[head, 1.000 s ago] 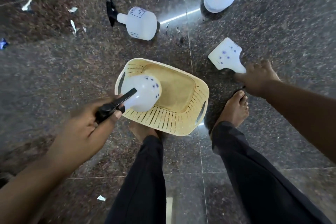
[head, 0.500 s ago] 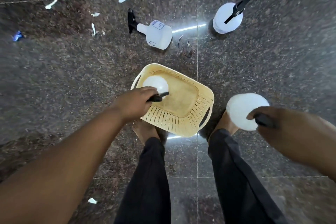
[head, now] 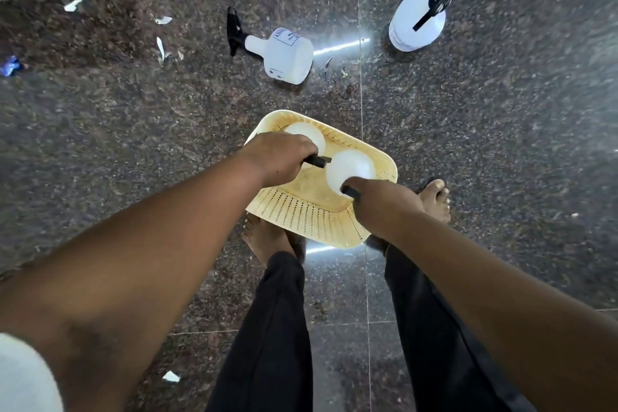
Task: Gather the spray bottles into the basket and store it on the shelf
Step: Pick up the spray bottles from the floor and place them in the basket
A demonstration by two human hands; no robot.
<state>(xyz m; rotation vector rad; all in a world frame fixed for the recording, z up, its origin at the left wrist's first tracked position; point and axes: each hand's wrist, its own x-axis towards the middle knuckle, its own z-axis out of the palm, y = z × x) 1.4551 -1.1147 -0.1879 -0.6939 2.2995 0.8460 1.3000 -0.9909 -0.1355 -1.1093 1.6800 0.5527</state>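
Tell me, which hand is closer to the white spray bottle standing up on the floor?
Right. The right hand is in the cream plastic basket, below the upright white spray bottle. The left hand is further left, gripping another bottle's black trigger.

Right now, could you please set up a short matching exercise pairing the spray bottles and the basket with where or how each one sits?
Things:
1. bottle under the left hand
2. bottle under the right hand
3. labelled bottle
4. basket

States:
a. lying on its side on the floor
b. in the basket's far left corner
c. on the floor in front of the bare feet
d. in the basket's right part, trigger gripped

Pairs: 1-b, 2-d, 3-a, 4-c
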